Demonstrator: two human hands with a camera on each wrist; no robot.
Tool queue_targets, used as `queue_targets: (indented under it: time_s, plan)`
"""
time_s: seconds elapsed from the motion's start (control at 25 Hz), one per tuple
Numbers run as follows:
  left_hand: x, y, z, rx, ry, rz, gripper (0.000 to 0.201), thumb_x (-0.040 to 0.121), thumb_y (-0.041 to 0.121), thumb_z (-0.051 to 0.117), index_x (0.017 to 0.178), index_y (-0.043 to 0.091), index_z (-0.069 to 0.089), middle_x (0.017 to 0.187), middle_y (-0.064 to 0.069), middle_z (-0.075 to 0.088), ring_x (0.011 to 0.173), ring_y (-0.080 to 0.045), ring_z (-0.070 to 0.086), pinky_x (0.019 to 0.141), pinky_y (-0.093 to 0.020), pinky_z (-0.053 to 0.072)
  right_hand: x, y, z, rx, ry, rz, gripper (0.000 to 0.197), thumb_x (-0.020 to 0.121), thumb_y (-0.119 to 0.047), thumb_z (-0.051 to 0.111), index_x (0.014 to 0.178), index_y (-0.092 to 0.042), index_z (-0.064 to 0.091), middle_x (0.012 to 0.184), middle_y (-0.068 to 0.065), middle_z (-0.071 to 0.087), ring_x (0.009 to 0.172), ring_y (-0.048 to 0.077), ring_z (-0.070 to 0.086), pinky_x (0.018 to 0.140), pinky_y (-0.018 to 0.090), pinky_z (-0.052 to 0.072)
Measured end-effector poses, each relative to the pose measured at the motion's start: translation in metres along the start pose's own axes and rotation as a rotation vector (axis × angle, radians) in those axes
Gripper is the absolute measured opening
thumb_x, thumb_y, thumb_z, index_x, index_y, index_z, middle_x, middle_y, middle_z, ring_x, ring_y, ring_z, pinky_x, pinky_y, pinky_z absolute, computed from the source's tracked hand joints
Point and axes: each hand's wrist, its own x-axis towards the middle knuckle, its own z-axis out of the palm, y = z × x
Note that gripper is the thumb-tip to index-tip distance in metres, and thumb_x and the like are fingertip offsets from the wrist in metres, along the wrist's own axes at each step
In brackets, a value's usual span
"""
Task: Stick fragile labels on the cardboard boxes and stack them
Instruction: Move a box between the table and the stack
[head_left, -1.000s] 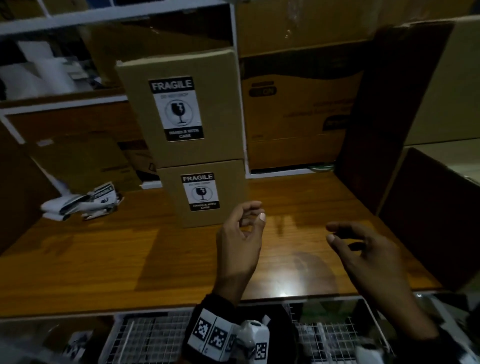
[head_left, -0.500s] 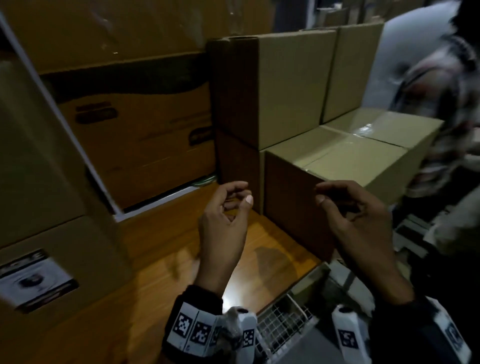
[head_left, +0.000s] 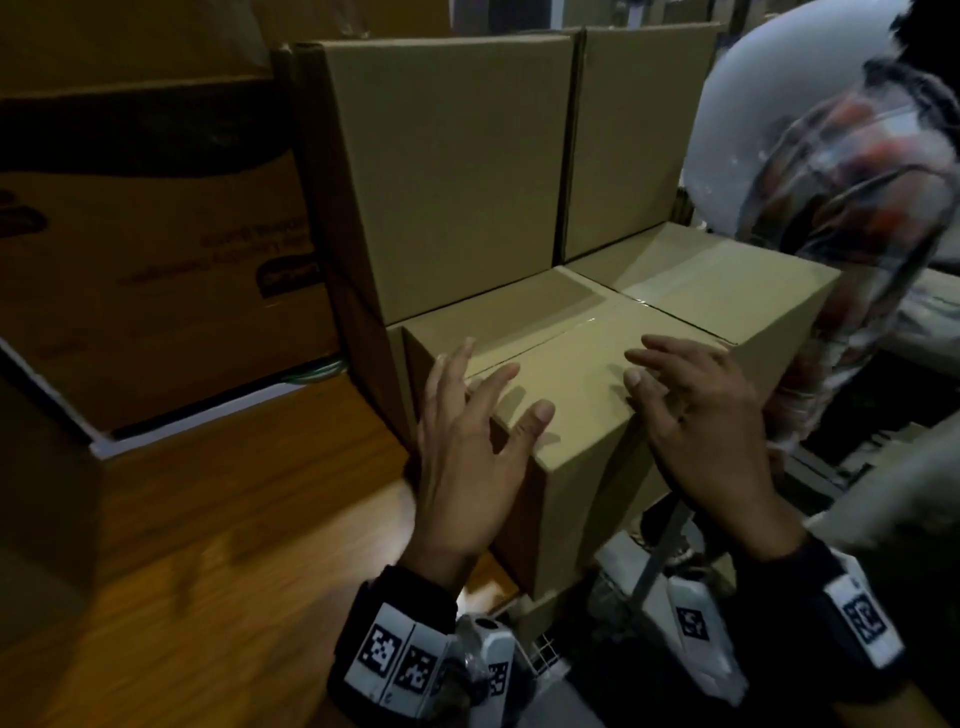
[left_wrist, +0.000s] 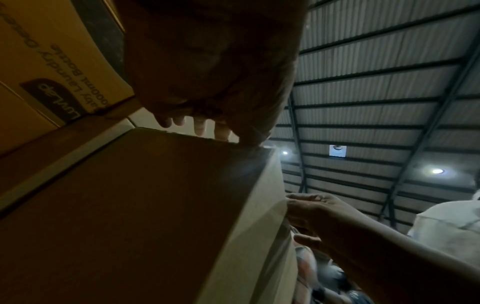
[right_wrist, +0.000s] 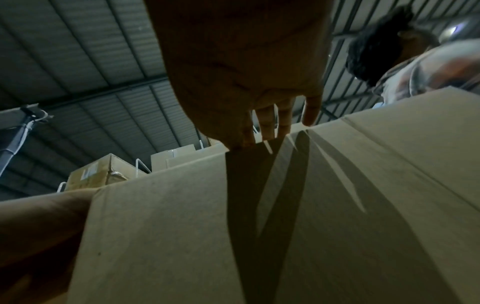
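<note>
A plain taped cardboard box (head_left: 582, 374) stands at the right end of the wooden table (head_left: 218, 519), with no label on the faces in view. My left hand (head_left: 467, 441) spreads its straight fingers over the box's near left corner. My right hand (head_left: 701, 415) reaches with straight fingers over the box's top right edge. Neither hand holds anything. In the left wrist view the left fingers (left_wrist: 197, 127) hover at the box's top edge (left_wrist: 182, 135). In the right wrist view the right fingers (right_wrist: 270, 125) cast shadows on the box's side (right_wrist: 337, 205).
Two taller plain boxes (head_left: 457, 166) stand behind the near one. A large printed carton (head_left: 156, 249) sits on the shelf at the left. Another person in a patterned sleeve (head_left: 852, 218) stands close on the right. A wire rack (head_left: 545, 660) lies below the table edge.
The view has swung right, away from the two labelled stacked boxes. Both hands have moved forward and uncurled, from hanging in the air to spread over the plain box.
</note>
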Motion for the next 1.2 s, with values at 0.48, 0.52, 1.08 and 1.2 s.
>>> queue_targets:
  time_s: [0.48,0.52,1.08,1.2]
  plan:
    - [-0.072,-0.008,-0.035,-0.314,0.067,-0.268,0.039,0.102,0.036,0.056,0.141,0.041,0.055,0.168,0.023,0.001,0.129,0.037,0.006,0.1,-0.004,0.025,-0.017,-0.01,-0.024,0.112,0.067,-0.108,0.04,0.099,-0.047,0.065,0.132,-0.025,0.064,0.152,0.001,0.046,0.141,0.027,0.035,0.113,0.053,0.036]
    - [-0.079,-0.012,-0.039,-0.361,0.072,-0.298,0.038,0.104,0.034,0.055,0.141,0.042,0.053,0.166,0.023,0.009,0.136,0.031,0.009,0.107,-0.008,0.024,-0.014,-0.016,-0.028,0.147,0.039,-0.072,0.05,0.097,-0.049,0.066,0.14,-0.025,0.058,0.158,0.002,0.04,0.145,0.027,0.032,0.117,0.048,0.032]
    - [-0.194,0.011,-0.139,-0.589,0.459,-0.418,0.025,0.096,0.028,0.069,0.12,0.037,0.071,0.125,0.023,0.066,0.121,-0.002,0.061,0.098,-0.026,0.054,-0.081,-0.144,-0.054,0.778,-0.177,0.195,0.037,0.092,-0.049,0.069,0.12,-0.028,0.055,0.121,-0.009,0.059,0.104,0.01,0.061,0.078,0.036,0.055]
    - [-0.228,0.03,-0.172,-0.506,0.61,-0.424,0.023,0.096,0.021,0.069,0.116,0.032,0.073,0.117,0.026,0.069,0.117,-0.002,0.063,0.091,-0.022,0.056,-0.1,-0.166,-0.047,0.935,-0.316,0.153,0.037,0.093,-0.039,0.069,0.124,-0.029,0.05,0.11,-0.021,0.052,0.097,-0.001,0.056,0.074,0.025,0.048]
